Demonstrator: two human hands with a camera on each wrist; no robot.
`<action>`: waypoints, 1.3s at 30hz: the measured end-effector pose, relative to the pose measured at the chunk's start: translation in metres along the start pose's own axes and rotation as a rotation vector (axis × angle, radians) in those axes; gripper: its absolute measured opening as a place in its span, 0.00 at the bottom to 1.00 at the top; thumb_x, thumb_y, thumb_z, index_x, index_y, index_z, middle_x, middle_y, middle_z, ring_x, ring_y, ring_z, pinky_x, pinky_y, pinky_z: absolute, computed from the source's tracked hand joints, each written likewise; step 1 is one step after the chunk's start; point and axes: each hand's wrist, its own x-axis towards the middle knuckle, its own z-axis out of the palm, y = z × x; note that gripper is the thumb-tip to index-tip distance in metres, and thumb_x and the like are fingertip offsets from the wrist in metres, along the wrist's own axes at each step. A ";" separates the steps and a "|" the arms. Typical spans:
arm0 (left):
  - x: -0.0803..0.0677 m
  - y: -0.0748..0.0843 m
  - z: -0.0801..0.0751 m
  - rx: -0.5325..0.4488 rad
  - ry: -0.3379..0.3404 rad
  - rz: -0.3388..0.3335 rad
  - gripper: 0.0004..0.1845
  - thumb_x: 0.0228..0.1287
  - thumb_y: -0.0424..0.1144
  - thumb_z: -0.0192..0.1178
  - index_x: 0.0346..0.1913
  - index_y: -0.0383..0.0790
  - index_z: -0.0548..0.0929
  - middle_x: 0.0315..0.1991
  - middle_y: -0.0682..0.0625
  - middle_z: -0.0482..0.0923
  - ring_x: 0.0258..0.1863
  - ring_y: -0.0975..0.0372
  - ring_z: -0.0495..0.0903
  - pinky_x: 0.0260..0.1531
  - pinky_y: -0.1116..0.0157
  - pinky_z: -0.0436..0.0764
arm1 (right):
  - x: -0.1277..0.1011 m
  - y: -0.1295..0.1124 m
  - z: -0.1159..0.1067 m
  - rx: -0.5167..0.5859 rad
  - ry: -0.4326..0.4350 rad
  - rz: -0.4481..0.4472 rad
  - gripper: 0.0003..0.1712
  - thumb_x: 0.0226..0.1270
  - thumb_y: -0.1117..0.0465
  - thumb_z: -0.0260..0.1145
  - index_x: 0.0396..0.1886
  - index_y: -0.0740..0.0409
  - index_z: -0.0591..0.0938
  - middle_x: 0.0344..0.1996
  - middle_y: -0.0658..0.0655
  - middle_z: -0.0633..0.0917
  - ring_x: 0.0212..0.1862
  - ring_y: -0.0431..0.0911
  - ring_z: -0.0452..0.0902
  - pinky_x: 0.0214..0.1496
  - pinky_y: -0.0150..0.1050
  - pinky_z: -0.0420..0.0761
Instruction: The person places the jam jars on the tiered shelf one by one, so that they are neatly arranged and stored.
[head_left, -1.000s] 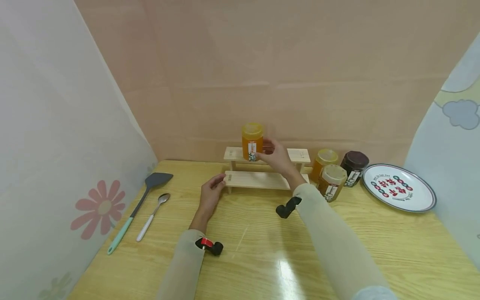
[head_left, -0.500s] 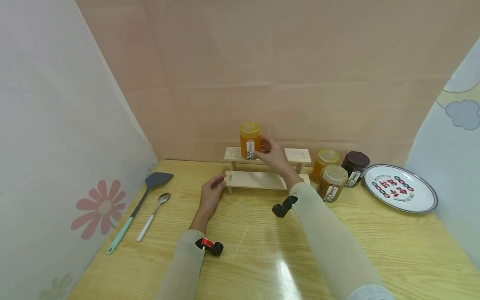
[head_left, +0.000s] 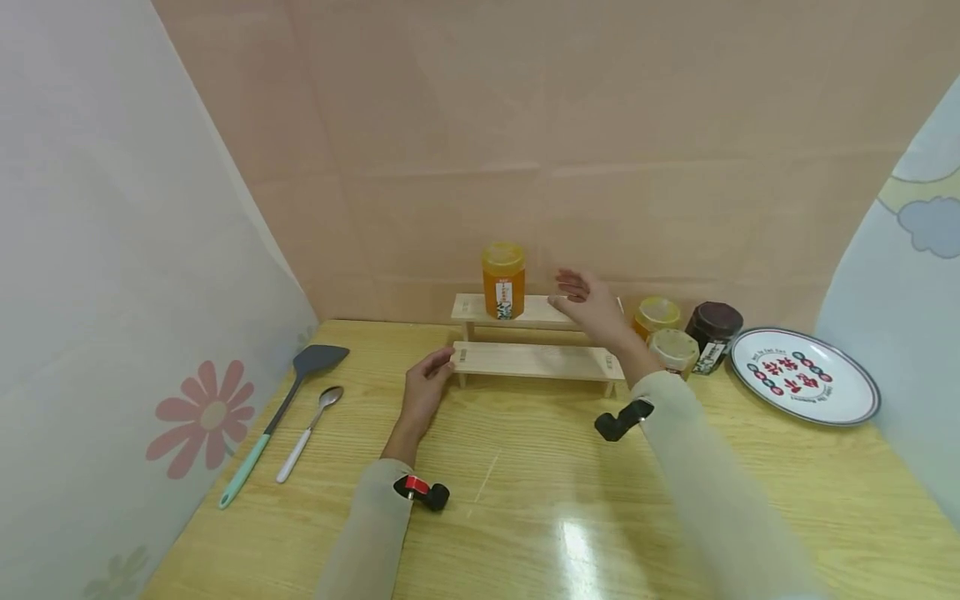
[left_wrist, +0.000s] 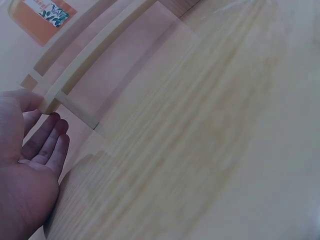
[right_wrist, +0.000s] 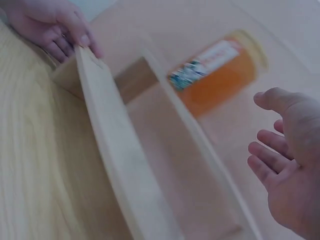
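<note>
Pinching the lower shelf (head_left: pixel 536 360) is the left hand (head_left: pixel 424 388); the right hand (head_left: pixel 592 311), grip spread, hangs near the orange jar (head_left: pixel 503 281).

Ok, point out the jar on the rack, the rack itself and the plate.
Jar (head_left: pixel 504 292): head view, front label.
Rack (head_left: pixel 536 360): head view, lower shelf's top.
Plate (head_left: pixel 846 388): head view, bare white right side.

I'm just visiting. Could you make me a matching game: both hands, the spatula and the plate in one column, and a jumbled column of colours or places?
Things
1. Left hand
2. Right hand
3. Spatula
4. Plate

Colours or places
A. White with red lettering
B. Raised beside the orange jar, holding nothing
C. Dark grey and mint green
D. At the left end of the lower shelf, touching it

Pairs: 1-D, 2-B, 3-C, 4-A
</note>
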 end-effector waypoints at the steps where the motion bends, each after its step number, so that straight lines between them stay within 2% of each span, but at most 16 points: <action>1: 0.001 0.000 0.000 0.000 -0.005 -0.004 0.17 0.76 0.37 0.61 0.63 0.41 0.83 0.65 0.43 0.81 0.65 0.55 0.78 0.56 0.76 0.79 | -0.005 -0.001 -0.009 0.001 0.007 -0.001 0.41 0.75 0.55 0.67 0.80 0.62 0.60 0.77 0.65 0.69 0.78 0.59 0.64 0.81 0.54 0.64; 7: 0.004 0.001 -0.006 0.006 -0.010 -0.023 0.18 0.77 0.38 0.60 0.65 0.40 0.82 0.68 0.42 0.78 0.68 0.54 0.76 0.56 0.78 0.77 | -0.034 -0.001 -0.057 -0.090 0.037 -0.001 0.42 0.76 0.53 0.66 0.81 0.63 0.59 0.77 0.68 0.67 0.78 0.61 0.62 0.81 0.56 0.63; 10: 0.002 0.006 -0.007 0.002 -0.015 -0.042 0.19 0.77 0.36 0.59 0.66 0.37 0.80 0.68 0.41 0.77 0.68 0.53 0.75 0.54 0.80 0.76 | -0.048 0.007 -0.083 -0.161 0.064 -0.004 0.42 0.77 0.53 0.65 0.80 0.63 0.59 0.76 0.69 0.67 0.77 0.62 0.63 0.80 0.53 0.65; 12: -0.003 0.015 -0.008 0.001 -0.024 -0.049 0.19 0.77 0.35 0.59 0.66 0.35 0.80 0.68 0.40 0.78 0.68 0.53 0.75 0.53 0.81 0.76 | -0.057 0.015 -0.101 -0.224 0.102 0.003 0.41 0.76 0.52 0.66 0.80 0.63 0.61 0.76 0.69 0.69 0.76 0.61 0.65 0.78 0.41 0.69; 15: -0.011 0.027 -0.008 0.006 -0.031 -0.048 0.19 0.76 0.34 0.59 0.66 0.33 0.80 0.67 0.39 0.78 0.67 0.52 0.76 0.52 0.81 0.77 | -0.072 0.028 -0.127 -0.277 0.154 0.032 0.42 0.76 0.49 0.66 0.80 0.61 0.60 0.75 0.69 0.69 0.73 0.58 0.69 0.66 0.20 0.74; 18: -0.016 0.033 -0.008 0.008 -0.025 -0.033 0.19 0.76 0.33 0.59 0.66 0.32 0.80 0.67 0.37 0.78 0.66 0.52 0.77 0.52 0.81 0.77 | -0.085 0.039 -0.147 -0.317 0.206 0.085 0.44 0.75 0.46 0.65 0.81 0.58 0.60 0.76 0.68 0.68 0.70 0.59 0.70 0.52 0.11 0.70; 22: -0.016 0.033 -0.008 0.004 -0.016 -0.022 0.19 0.76 0.33 0.58 0.66 0.32 0.79 0.67 0.37 0.78 0.66 0.51 0.76 0.51 0.82 0.77 | -0.094 0.056 -0.166 -0.326 0.263 0.132 0.46 0.75 0.43 0.64 0.82 0.56 0.57 0.79 0.67 0.63 0.76 0.62 0.64 0.66 0.20 0.70; 25: -0.015 0.033 -0.009 -0.004 -0.016 -0.020 0.19 0.77 0.33 0.58 0.66 0.31 0.79 0.67 0.36 0.78 0.67 0.51 0.76 0.51 0.83 0.76 | -0.096 0.073 -0.174 -0.298 0.282 0.161 0.47 0.76 0.44 0.63 0.83 0.58 0.55 0.81 0.66 0.60 0.79 0.60 0.59 0.70 0.19 0.66; 27: -0.014 0.032 -0.009 -0.008 -0.016 -0.017 0.19 0.76 0.33 0.58 0.66 0.31 0.79 0.67 0.37 0.78 0.67 0.51 0.75 0.51 0.83 0.76 | -0.096 0.085 -0.174 -0.274 0.285 0.187 0.48 0.76 0.44 0.63 0.83 0.59 0.54 0.81 0.67 0.59 0.79 0.60 0.58 0.60 0.13 0.66; 29: -0.014 0.032 -0.009 -0.016 -0.020 -0.018 0.19 0.76 0.33 0.59 0.66 0.31 0.79 0.67 0.37 0.78 0.67 0.51 0.75 0.51 0.83 0.76 | -0.097 0.096 -0.172 -0.240 0.280 0.218 0.49 0.76 0.43 0.63 0.84 0.59 0.52 0.82 0.66 0.56 0.80 0.61 0.55 0.53 0.11 0.67; 30: -0.014 0.031 -0.009 -0.021 -0.024 -0.019 0.19 0.76 0.32 0.59 0.65 0.31 0.80 0.67 0.37 0.78 0.67 0.51 0.75 0.51 0.83 0.76 | -0.098 0.101 -0.170 -0.224 0.284 0.229 0.50 0.76 0.44 0.64 0.84 0.59 0.51 0.82 0.68 0.55 0.80 0.63 0.55 0.57 0.13 0.68; 36: 0.000 0.002 -0.008 -0.024 -0.006 0.003 0.18 0.76 0.36 0.61 0.64 0.38 0.83 0.65 0.41 0.80 0.66 0.54 0.77 0.52 0.81 0.77 | -0.094 0.128 -0.160 -0.163 0.317 0.264 0.53 0.73 0.44 0.66 0.85 0.56 0.47 0.81 0.72 0.55 0.79 0.61 0.56 0.55 0.17 0.70; 37: 0.002 -0.002 -0.008 -0.020 0.001 0.009 0.17 0.76 0.36 0.61 0.63 0.39 0.83 0.65 0.42 0.80 0.66 0.54 0.77 0.53 0.81 0.77 | -0.093 0.131 -0.159 -0.163 0.320 0.268 0.54 0.73 0.43 0.67 0.84 0.55 0.46 0.81 0.71 0.56 0.78 0.61 0.57 0.50 0.15 0.69; 39: 0.003 -0.002 -0.009 -0.017 0.006 0.012 0.17 0.75 0.36 0.61 0.63 0.40 0.83 0.64 0.42 0.81 0.65 0.55 0.77 0.53 0.79 0.78 | -0.091 0.134 -0.158 -0.176 0.325 0.277 0.55 0.73 0.43 0.67 0.84 0.56 0.46 0.81 0.72 0.56 0.79 0.63 0.57 0.55 0.17 0.71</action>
